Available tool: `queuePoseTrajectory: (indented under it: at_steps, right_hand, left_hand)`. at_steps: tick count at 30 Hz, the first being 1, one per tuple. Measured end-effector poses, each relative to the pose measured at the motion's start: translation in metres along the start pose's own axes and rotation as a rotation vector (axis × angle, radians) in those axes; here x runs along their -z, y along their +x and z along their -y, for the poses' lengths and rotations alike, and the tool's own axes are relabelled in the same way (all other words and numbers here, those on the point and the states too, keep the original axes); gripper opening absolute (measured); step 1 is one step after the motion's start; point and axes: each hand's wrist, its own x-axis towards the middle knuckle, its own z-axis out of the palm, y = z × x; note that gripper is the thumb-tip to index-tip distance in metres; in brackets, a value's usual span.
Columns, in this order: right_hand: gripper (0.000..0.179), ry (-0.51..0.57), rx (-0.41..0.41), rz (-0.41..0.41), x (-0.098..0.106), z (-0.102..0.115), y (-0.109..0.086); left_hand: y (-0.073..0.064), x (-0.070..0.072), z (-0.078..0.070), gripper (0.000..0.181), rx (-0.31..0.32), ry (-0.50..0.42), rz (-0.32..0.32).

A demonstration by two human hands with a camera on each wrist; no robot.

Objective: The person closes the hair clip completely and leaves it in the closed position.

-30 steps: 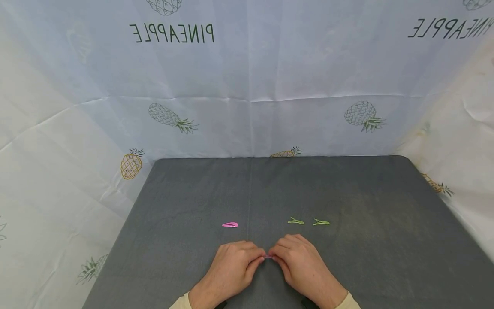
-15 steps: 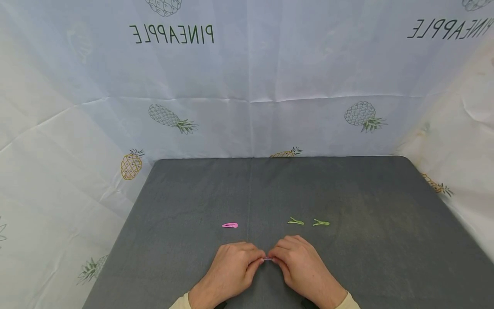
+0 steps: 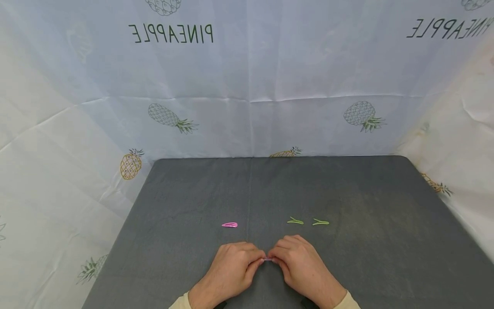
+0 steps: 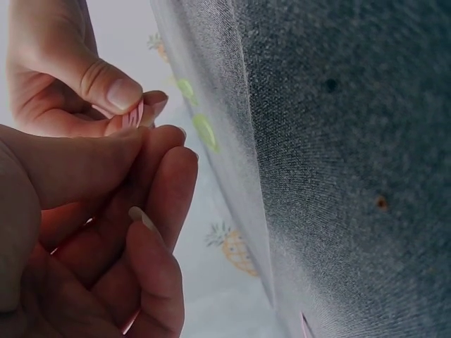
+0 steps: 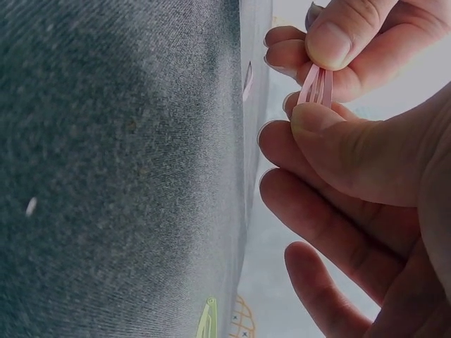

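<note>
A pink snap hair clip (image 5: 316, 86) is pinched at both ends, its slotted middle showing between the hands in the right wrist view. My left hand (image 3: 235, 267) holds one end between thumb and fingertips. From the other side my right hand (image 3: 302, 267) pinches the opposite end the same way. Fingertips hide both tips of the clip. Beyond the left hand a second pink hair clip (image 3: 230, 225) lies closed on the table. Two green hair clips (image 3: 295, 220), their arms sprung apart, lie beyond the right hand.
The dark grey table (image 3: 185, 193) has a seam running front to back near its middle. A white curtain (image 3: 247, 124) printed with pineapples hangs behind it and along both sides.
</note>
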Motion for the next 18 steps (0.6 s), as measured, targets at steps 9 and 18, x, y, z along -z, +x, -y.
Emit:
queuePoseTrajectory:
  at_steps: [9,18]
  right_hand:
    - [0.024,0.004,-0.010,0.011,-0.0005,0.0006,0.0001]
    - [0.024,0.009,-0.001,0.021,-0.0010,0.0008,0.0002]
  left_hand:
    - [0.0000,0.0005,0.0005,0.006,0.003,0.001,0.010]
    - [0.0002,0.0017,-0.0004,0.007,0.019,-0.007,0.048]
